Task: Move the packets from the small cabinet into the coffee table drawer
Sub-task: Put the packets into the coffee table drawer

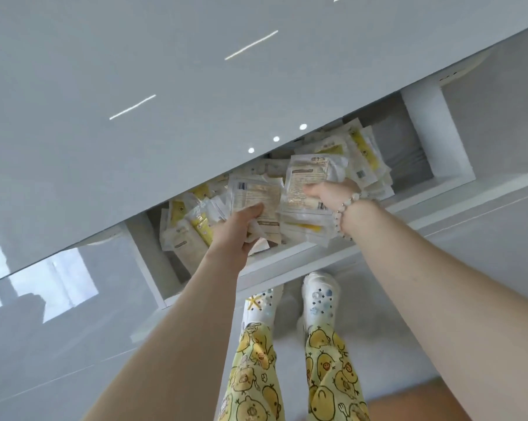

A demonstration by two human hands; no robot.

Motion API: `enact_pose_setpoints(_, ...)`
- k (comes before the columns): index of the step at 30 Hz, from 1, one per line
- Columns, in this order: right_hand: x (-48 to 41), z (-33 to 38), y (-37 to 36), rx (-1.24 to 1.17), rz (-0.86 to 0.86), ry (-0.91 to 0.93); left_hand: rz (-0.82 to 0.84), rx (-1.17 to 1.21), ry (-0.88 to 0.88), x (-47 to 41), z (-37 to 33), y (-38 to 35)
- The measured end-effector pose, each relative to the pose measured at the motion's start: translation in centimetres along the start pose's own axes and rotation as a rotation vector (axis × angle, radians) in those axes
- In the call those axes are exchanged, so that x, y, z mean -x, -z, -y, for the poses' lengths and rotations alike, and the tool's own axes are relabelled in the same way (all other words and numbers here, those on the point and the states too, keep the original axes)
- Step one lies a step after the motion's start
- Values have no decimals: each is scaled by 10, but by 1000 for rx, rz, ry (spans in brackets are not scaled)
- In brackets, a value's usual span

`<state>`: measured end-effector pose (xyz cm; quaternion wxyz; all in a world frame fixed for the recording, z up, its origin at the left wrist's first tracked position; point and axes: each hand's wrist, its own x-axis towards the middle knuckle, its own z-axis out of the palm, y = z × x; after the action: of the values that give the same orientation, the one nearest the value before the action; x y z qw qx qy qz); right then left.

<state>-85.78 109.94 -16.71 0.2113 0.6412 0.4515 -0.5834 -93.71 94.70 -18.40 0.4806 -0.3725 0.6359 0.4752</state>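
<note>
Head view looks steeply down on a glossy pale-grey table top (135, 56) that fills the picture from 9 o'clock round to 1 o'clock; its sheen mirrors thin light strips, three round lamps and, at 8 o'clock, a bright window; under its slanting edge an open white drawer (422, 123) runs from 8 o'clock up to 2 o'clock; a loose heap of clear and yellow packets (363, 153) fills the drawer, thickest at its middle, with a bare grey stretch of drawer bottom at 2 o'clock; the left hand (241, 226), just below centre, pinches a packet (255, 196) over the heap, thumb laid on its face and fingers curled beneath; the right hand (326, 192), just beside it at 3 o'clock, grips another packet (306, 180), thumb across the front, its fingers hidden behind; a beaded bracelet (344, 214) circles the right wrist; both bare forearms reach in from 5 and 7 o'clock; at 6 o'clock stand legs in yellow chick-print trousers (332, 375) and white clogs (319, 299) on a pale floor (499, 253)
</note>
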Motion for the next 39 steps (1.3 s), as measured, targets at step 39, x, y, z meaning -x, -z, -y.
enact_pose_setpoints(39, -48, -21, -19, 418, -633, 220, -587, -519, -321, -58, 2, 29)
